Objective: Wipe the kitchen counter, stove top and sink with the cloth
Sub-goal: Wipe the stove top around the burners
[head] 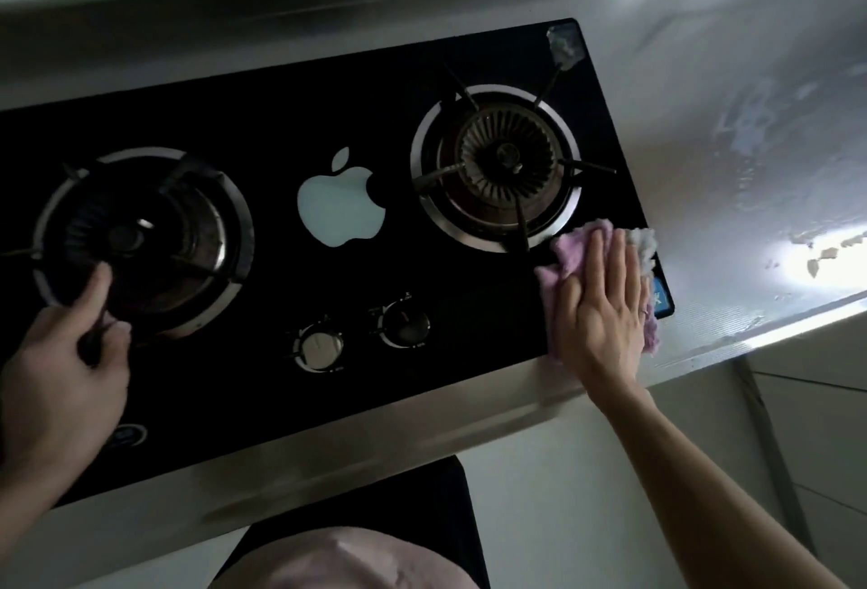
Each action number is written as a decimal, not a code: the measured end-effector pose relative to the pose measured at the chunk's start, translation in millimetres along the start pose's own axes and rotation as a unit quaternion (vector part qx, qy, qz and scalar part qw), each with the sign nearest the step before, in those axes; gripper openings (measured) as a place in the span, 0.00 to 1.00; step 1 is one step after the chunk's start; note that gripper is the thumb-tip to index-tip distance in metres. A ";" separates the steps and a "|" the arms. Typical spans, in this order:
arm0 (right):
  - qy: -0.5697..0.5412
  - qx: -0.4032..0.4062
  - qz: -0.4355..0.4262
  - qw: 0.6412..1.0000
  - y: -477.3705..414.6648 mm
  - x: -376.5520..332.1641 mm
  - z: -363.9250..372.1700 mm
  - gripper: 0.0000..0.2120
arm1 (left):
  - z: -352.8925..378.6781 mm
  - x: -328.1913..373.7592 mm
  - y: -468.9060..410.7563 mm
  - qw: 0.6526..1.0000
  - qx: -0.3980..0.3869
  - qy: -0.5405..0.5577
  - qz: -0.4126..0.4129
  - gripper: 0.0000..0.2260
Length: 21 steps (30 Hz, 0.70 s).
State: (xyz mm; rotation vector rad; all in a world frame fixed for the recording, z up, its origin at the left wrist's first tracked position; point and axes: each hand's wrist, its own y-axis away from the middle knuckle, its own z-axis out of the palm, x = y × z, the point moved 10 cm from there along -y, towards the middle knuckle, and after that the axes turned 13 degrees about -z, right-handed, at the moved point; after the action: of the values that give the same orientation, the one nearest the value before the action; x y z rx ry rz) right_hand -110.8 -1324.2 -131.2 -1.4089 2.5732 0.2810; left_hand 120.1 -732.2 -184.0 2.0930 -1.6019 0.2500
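right hand [598,307] flat-fingered on the soft, limp cloth [574,244] just beside the right burner [504,157], left hand [65,368] gripping a grate [185,168], I think

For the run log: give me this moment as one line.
step: stove top | right hand: flat on cloth, front-right corner | left hand: holds left grate

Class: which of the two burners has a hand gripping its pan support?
The left burner: the left hand grips its pan support. The right burner is untouched; the right hand presses the cloth flat beside it.
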 end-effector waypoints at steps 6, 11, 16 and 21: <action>-0.026 -0.006 0.002 1.000 73.6 -87.1 29.3 0.32 | -31.4 83.5 49.4 0.996 0.014 0.008 0.088 0.33; -0.037 -0.041 -0.117 0.992 120.1 -165.8 56.7 0.31 | -60.1 147.1 108.5 0.989 0.062 0.017 0.135 0.28; 0.016 -0.076 -0.165 0.983 107.4 -137.3 50.0 0.31 | -3.3 236.1 160.0 0.957 -0.161 0.055 0.236 0.26; 0.066 -0.070 -0.142 0.985 69.5 -86.5 19.4 0.30 | 74.8 300.9 129.7 0.941 -0.217 -0.109 0.236 0.41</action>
State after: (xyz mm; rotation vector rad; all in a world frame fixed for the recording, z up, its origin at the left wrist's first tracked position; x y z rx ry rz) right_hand -122.3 -1212.6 -122.4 -1.8790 2.4468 0.3386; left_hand 75.4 -1050.4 -85.3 1.4252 -2.0590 -0.1767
